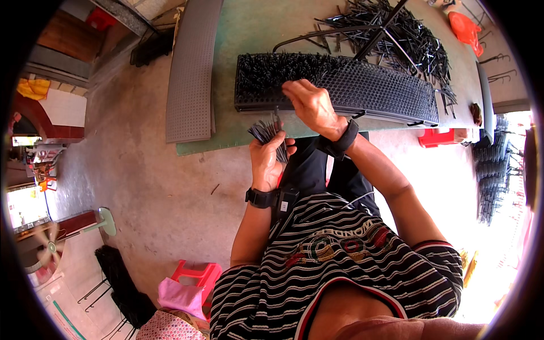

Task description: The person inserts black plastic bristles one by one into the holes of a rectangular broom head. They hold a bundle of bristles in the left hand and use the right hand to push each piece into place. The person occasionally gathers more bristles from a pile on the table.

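Observation:
A long black perforated panel (391, 93) lies across the green table. Black strips (269, 73) stand densely in its left part, while the holes to the right are bare. My left hand (266, 164) is closed around a bundle of thin black strips (263, 132), just off the table's near edge. Over the panel's near side, left of its middle, my right hand (314, 107) is closed with its fingers bent together. Whatever may be between those fingertips is hidden from view.
A heap of loose black strips (408, 45) lies behind the panel, beside black metal rods (334, 34). Grey perforated sheets (192, 73) lie at the table's left end. A pink-red stool (198, 275) stands behind me on the left, and a red stool (436, 137) is at right.

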`<state>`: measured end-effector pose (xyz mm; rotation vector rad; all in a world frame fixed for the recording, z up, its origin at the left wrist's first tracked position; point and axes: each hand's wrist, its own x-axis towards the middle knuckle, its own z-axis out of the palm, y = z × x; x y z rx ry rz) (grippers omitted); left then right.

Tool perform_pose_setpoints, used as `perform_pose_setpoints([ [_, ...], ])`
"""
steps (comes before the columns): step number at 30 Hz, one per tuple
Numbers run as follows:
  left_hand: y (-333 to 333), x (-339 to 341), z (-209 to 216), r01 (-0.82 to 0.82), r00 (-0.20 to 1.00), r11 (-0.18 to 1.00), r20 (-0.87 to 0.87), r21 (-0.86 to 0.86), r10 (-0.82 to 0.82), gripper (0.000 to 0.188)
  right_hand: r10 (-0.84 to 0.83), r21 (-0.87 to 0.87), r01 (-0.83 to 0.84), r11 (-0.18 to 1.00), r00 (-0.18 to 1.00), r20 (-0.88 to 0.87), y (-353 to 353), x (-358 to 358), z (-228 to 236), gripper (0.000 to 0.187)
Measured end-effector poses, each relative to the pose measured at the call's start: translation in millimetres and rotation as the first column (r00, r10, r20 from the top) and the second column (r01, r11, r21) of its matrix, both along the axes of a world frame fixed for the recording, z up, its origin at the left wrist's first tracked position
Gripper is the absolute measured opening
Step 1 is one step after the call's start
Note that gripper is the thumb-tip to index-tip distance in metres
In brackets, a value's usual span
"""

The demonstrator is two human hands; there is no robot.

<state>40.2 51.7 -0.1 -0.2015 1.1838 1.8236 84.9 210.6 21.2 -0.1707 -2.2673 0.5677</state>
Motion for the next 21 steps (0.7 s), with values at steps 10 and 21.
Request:
perform_pose_setpoints([
  [10, 2.5, 7.4, 6.5, 0.207, 0.978, 0.976, -0.050, 0.065, -0.204, 0.023, 0.222, -0.676, 0.054, 0.735, 0.923, 0.315, -1.4, 23.0, 8.1, 0.018],
  [21, 7.0, 11.8, -10.9, 0.209, 0.978, 0.975, -0.032, 0.074, -0.207, 0.019, -0.181, -0.660, 0.031, 0.751, 0.970, -0.160, -2.4, 16.8, 13.2, 0.013],
])
